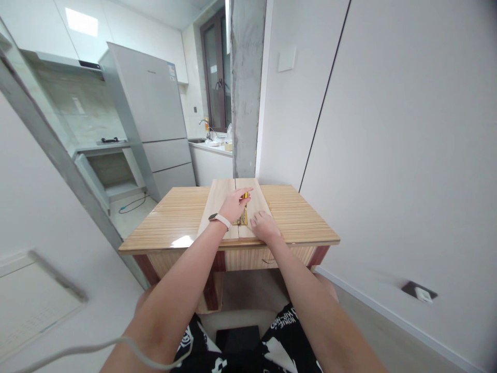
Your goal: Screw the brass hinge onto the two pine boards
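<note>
Two pale wooden boards (223, 189) lie side by side on the table, a narrow seam between them. Across the seam sits a brass-coloured hinge (243, 217), partly covered by my hands. My left hand (234, 203), with a watch on its wrist, is closed around a small yellow-and-black tool (246, 195) just above the hinge; its index finger sticks out to the right. My right hand (264, 226) rests on the right board beside the hinge, its fingers curled and the tips down at the wood. Whatever may be under those fingertips is hidden.
The wood-grained table (306, 215) has a drawer (267, 257) below its front edge. A white wall (388, 129) runs along the right. Beyond the table stand a grey pillar (248, 88) and a fridge (155, 98). A pale cable (124, 342) crosses my left forearm.
</note>
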Available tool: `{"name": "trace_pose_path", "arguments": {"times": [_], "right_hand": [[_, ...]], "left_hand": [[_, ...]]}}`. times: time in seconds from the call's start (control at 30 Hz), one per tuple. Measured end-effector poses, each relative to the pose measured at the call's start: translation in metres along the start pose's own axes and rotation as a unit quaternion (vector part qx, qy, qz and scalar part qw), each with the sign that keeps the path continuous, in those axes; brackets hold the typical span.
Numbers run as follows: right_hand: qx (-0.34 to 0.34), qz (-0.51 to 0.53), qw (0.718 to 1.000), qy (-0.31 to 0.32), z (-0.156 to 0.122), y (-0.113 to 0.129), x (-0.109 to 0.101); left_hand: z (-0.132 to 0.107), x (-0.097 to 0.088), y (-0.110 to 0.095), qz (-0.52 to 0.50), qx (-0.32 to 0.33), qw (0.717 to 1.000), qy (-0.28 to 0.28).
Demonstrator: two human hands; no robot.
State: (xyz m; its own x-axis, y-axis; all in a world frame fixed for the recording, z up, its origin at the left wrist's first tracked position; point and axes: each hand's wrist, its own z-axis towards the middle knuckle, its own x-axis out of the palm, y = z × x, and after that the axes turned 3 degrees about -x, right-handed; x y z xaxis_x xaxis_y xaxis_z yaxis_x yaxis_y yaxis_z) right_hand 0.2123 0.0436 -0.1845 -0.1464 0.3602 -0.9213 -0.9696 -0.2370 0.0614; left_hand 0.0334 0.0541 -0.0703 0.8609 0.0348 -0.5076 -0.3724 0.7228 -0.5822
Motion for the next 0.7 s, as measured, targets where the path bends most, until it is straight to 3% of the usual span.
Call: {"name": "trace_pose_path", "arguments": {"times": [0.13, 0.33, 0.7], "right_hand": [[-0.006, 0.006, 1.000, -0.023, -0.001, -0.001, -0.001], [-0.005, 0.007, 1.000, -0.023, 0.001, -0.002, 0.002], [-0.003, 0.014, 1.000, -0.027, 0.000, -0.001, 0.000]], "left_hand": [[0.001, 0.000, -0.004, 0.023, -0.001, 1.000, -0.009], [0.004, 0.004, -0.010, 0.013, 0.059, 0.998, 0.022], [-0.004, 0.000, -0.011, 0.019, 0.007, 0.999, -0.037]]}}
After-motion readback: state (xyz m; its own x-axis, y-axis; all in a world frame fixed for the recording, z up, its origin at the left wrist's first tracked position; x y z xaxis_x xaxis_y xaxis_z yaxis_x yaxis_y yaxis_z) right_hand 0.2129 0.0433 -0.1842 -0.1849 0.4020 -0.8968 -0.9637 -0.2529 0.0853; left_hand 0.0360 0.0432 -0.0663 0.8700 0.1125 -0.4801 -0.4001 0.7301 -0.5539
